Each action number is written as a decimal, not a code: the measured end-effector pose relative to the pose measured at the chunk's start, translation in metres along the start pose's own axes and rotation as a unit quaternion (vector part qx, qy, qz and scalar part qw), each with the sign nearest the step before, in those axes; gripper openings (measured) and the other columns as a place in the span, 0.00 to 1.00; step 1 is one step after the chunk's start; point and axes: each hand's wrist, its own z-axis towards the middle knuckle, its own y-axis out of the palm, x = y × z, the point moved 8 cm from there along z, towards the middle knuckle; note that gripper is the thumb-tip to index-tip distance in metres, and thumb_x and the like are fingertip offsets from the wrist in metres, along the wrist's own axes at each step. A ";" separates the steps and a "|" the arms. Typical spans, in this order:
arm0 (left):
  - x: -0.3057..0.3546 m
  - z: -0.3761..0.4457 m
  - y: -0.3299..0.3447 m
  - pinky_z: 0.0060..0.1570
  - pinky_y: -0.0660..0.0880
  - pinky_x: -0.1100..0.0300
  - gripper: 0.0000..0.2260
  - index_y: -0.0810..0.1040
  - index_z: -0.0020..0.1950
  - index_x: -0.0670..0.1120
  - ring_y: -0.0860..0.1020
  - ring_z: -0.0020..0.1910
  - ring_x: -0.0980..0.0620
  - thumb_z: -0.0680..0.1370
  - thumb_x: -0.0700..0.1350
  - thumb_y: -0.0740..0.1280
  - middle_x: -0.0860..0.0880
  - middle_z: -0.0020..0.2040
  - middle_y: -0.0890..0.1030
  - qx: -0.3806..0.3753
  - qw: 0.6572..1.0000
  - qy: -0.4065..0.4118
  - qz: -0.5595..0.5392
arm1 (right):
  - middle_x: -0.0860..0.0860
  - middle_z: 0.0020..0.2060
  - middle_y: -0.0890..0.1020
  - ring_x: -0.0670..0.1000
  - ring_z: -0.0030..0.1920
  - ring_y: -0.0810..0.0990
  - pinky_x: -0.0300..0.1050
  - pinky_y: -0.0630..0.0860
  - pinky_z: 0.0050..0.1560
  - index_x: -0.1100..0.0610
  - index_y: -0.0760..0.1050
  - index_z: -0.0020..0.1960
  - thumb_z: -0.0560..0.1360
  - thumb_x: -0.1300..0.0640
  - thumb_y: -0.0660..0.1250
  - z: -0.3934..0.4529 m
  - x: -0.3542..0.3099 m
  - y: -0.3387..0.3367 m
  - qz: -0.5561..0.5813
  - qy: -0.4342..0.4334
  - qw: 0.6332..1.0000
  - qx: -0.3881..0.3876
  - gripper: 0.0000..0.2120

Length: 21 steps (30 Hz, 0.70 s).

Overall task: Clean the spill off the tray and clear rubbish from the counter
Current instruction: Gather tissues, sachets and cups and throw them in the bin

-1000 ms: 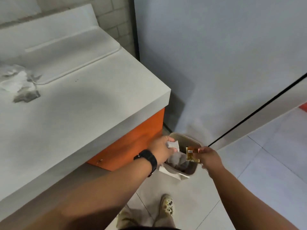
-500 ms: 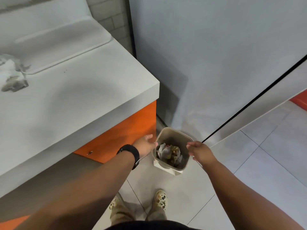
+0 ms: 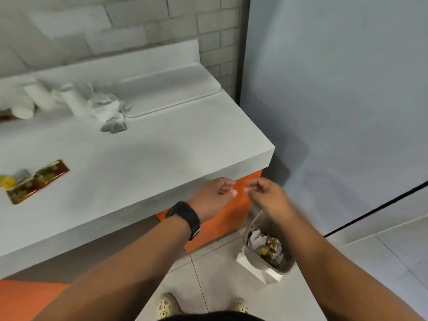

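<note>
Grey surface strewn with wrappers and crumpled tissue beside tray. Left hand, right hand loosely curled, empty, above bin, presumably after dropping rubbish.

Counter: tray, tissues, wrappers.

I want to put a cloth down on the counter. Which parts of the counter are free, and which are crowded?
The counter is bare from the used tea bag to its right front corner, and on the white tray. Crowded: the back left with crumpled tissues and paper cups, and the left edge with gold wrappers.
</note>
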 end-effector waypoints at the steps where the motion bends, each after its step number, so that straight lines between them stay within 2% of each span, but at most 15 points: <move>1: 0.001 -0.003 -0.010 0.56 0.70 0.65 0.15 0.74 0.65 0.49 0.76 0.56 0.56 0.78 0.46 0.65 0.53 0.57 0.79 0.009 1.000 0.002 0.000 | 0.39 0.32 0.81 0.43 0.39 0.79 0.43 0.76 0.50 0.44 0.79 0.42 0.73 0.60 0.71 0.003 -0.012 0.007 -0.008 -0.017 1.000 -0.005 0.10; 3: -0.005 -0.013 -0.041 0.49 0.69 0.67 0.14 0.75 0.64 0.50 0.76 0.52 0.58 0.78 0.47 0.65 0.55 0.53 0.78 0.044 0.999 0.005 0.002 | 0.39 0.33 0.81 0.40 0.38 0.78 0.39 0.75 0.47 0.41 0.78 0.41 0.73 0.61 0.70 0.006 -0.043 0.032 -0.031 -0.055 0.998 -0.017 0.14; 5: -0.013 -0.020 -0.069 0.46 0.69 0.70 0.13 0.75 0.63 0.51 0.76 0.51 0.58 0.78 0.48 0.65 0.55 0.54 0.78 0.069 0.998 0.008 0.005 | 0.38 0.35 0.81 0.39 0.39 0.78 0.38 0.76 0.46 0.40 0.78 0.40 0.74 0.60 0.70 0.009 -0.068 0.052 -0.042 -0.088 0.995 -0.024 0.14; 8: -0.034 -0.034 -0.117 0.42 0.67 0.76 0.12 0.76 0.62 0.53 0.76 0.48 0.59 0.78 0.49 0.65 0.55 0.56 0.78 0.103 0.995 0.000 -0.004 | 0.40 0.37 0.80 0.38 0.39 0.78 0.35 0.73 0.45 0.42 0.78 0.43 0.74 0.58 0.70 0.014 -0.100 0.090 -0.051 -0.116 0.991 -0.041 0.10; 10: -0.044 -0.039 -0.142 0.41 0.67 0.76 0.12 0.76 0.61 0.54 0.76 0.47 0.60 0.78 0.49 0.65 0.56 0.56 0.78 0.128 0.992 -0.007 0.001 | 0.40 0.38 0.79 0.37 0.38 0.78 0.33 0.71 0.43 0.45 0.79 0.46 0.74 0.58 0.69 0.018 -0.112 0.107 -0.051 -0.120 0.990 -0.049 0.07; 14: -0.080 -0.054 -0.210 0.47 0.70 0.66 0.14 0.75 0.63 0.54 0.76 0.46 0.60 0.78 0.51 0.65 0.56 0.60 0.77 0.179 0.983 -0.028 0.016 | 0.42 0.40 0.80 0.43 0.42 0.79 0.36 0.73 0.47 0.46 0.80 0.47 0.74 0.56 0.70 0.030 -0.138 0.160 -0.051 -0.118 0.989 -0.067 0.05; 19: -0.133 -0.074 -0.285 0.57 0.70 0.62 0.17 0.72 0.67 0.53 0.75 0.56 0.56 0.78 0.52 0.64 0.51 0.66 0.71 0.230 0.969 -0.070 0.060 | 0.43 0.43 0.81 0.42 0.44 0.79 0.33 0.70 0.46 0.49 0.81 0.49 0.74 0.56 0.70 0.037 -0.164 0.222 -0.043 -0.128 0.987 -0.090 0.05; 21: -0.154 -0.082 -0.315 0.64 0.69 0.57 0.19 0.72 0.67 0.51 0.72 0.63 0.52 0.78 0.54 0.65 0.49 0.67 0.71 0.271 0.953 -0.079 0.105 | 0.45 0.44 0.81 0.41 0.43 0.78 0.33 0.70 0.46 0.51 0.82 0.50 0.74 0.57 0.70 0.040 -0.171 0.245 -0.039 -0.128 0.986 -0.095 0.06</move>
